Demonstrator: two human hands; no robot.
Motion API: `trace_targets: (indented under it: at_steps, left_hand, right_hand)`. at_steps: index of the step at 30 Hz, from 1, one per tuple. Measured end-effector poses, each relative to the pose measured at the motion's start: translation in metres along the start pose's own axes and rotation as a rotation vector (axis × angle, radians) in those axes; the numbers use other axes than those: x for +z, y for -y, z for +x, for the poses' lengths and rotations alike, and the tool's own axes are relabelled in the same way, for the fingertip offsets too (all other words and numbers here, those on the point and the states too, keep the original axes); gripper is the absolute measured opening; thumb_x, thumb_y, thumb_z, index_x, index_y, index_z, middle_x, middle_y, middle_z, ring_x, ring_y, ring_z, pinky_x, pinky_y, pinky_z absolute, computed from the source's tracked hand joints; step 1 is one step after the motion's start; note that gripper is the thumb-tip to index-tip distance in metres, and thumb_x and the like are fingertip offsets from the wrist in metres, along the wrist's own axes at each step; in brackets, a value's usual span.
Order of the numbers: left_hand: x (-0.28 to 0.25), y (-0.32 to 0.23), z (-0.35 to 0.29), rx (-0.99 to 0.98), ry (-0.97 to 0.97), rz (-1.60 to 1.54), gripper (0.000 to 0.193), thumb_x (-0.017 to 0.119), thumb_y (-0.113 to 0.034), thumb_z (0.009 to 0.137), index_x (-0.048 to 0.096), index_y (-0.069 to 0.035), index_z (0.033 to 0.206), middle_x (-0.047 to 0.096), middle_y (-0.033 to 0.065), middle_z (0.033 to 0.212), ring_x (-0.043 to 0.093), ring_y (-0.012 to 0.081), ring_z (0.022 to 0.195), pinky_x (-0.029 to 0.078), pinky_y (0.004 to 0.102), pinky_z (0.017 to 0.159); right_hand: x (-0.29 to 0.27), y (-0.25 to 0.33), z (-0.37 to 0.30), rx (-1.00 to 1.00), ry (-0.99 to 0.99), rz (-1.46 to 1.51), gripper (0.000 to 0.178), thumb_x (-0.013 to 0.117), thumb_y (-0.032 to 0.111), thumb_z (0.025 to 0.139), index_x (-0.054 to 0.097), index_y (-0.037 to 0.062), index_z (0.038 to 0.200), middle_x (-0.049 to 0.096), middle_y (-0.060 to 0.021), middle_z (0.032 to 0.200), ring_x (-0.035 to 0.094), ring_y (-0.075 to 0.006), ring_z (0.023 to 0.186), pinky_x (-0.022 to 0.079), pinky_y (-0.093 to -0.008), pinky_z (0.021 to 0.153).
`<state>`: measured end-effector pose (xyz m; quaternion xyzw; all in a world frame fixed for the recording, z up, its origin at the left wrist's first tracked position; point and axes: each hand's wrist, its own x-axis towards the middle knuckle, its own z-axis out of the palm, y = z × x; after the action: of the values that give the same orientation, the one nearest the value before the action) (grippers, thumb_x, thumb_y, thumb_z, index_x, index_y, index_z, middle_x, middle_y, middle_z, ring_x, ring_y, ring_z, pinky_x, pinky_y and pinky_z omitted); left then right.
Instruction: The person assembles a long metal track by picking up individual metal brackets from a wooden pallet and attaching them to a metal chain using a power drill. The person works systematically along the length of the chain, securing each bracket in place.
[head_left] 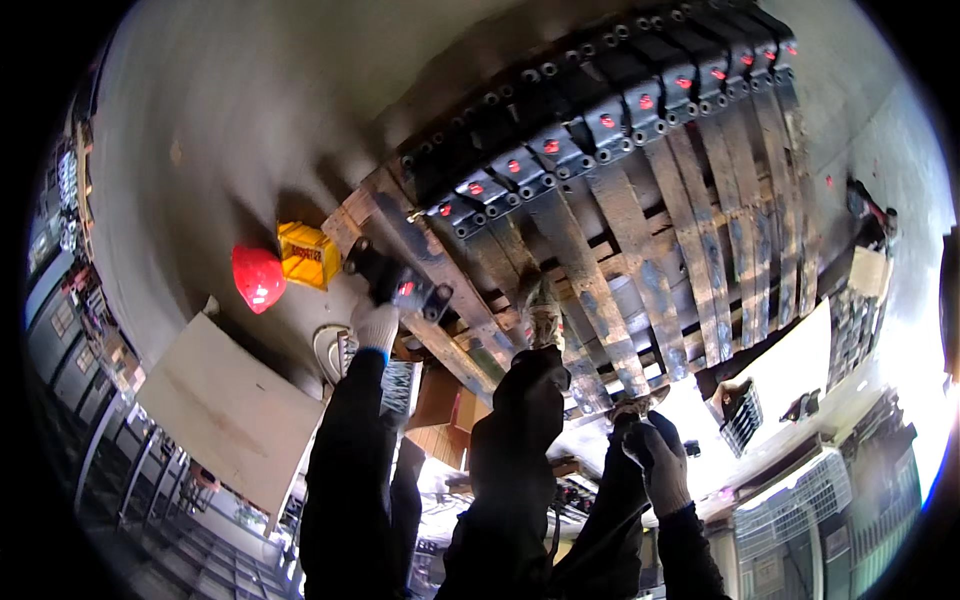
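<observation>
My left hand (375,326), in a white knit glove with a blue cuff, is closed on a black metal bracket (385,275) with round bushed ends and a red plug. It holds the bracket over the near left corner of a worn wooden pallet (625,215). Along the pallet's far side stands a tight row of similar black metal brackets (570,140), each showing a red plug. At the right, my gloved right hand (660,465) hangs beside my right lower leg, fingers loosely extended, and nothing shows in it.
Left of the pallet, a red hard hat (258,278) lies against a yellow plastic bin (308,255) on the floor. A large pale board (230,400) is nearer on the left. An open cardboard box (440,405) stands by my left arm. My boot (543,315) is on the pallet slats.
</observation>
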<state>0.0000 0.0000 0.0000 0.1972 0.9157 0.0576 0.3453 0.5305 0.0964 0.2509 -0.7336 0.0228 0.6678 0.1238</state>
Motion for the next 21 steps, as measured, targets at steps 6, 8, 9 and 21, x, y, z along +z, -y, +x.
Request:
trace_targets:
  at_steps: [6, 8, 9, 21]
  left_hand:
    - [-0.031, -0.142, -0.160, 0.103, 0.336, -0.431, 0.035, 0.076, -0.004, 0.084, 0.070, 0.007, 0.117, 0.075, 0.0090, 0.102, 0.068, 0.0170, 0.090, 0.054, 0.0318, 0.082]
    - [-0.036, -0.210, -0.218, 0.056, 0.461, -0.540, 0.034, 0.077, -0.002, 0.083, 0.071, 0.006, 0.115, 0.074, 0.0075, 0.100, 0.066, 0.0124, 0.089, 0.054, 0.0303, 0.079]
    - [-0.034, -0.234, -0.241, 0.089, 0.531, -0.510, 0.033, 0.077, -0.002, 0.082, 0.071, 0.006, 0.113, 0.074, 0.0071, 0.100, 0.066, 0.0119, 0.089, 0.054, 0.0302, 0.078]
    - [0.140, -0.289, -0.566, 0.060, 1.027, -0.314, 0.039, 0.067, 0.011, 0.082, 0.067, 0.005, 0.121, 0.075, 0.0181, 0.106, 0.076, 0.0221, 0.084, 0.062, 0.0307, 0.069]
  right_hand:
    - [0.010, -0.010, -0.007, -0.073, 0.208, 0.124, 0.043, 0.058, 0.015, 0.107, 0.047, -0.0013, 0.146, 0.066, -0.0176, 0.128, 0.068, -0.0271, 0.114, 0.055, -0.0406, 0.103]
    - [-0.001, -0.027, -0.006, -0.128, 0.336, 0.202, 0.046, 0.055, 0.022, 0.110, 0.045, -0.0006, 0.149, 0.066, -0.0174, 0.128, 0.065, -0.0269, 0.121, 0.054, -0.0405, 0.104]
    - [-0.007, -0.036, -0.005, -0.145, 0.393, 0.265, 0.046, 0.054, 0.023, 0.110, 0.045, -0.0002, 0.149, 0.065, -0.0170, 0.128, 0.063, -0.0267, 0.123, 0.053, -0.0405, 0.105]
    - [-0.297, -0.081, -0.040, -0.617, 0.249, 0.241, 0.057, 0.048, 0.034, 0.112, 0.034, 0.0037, 0.158, 0.063, -0.0152, 0.137, 0.059, -0.0206, 0.126, 0.047, -0.0339, 0.108]
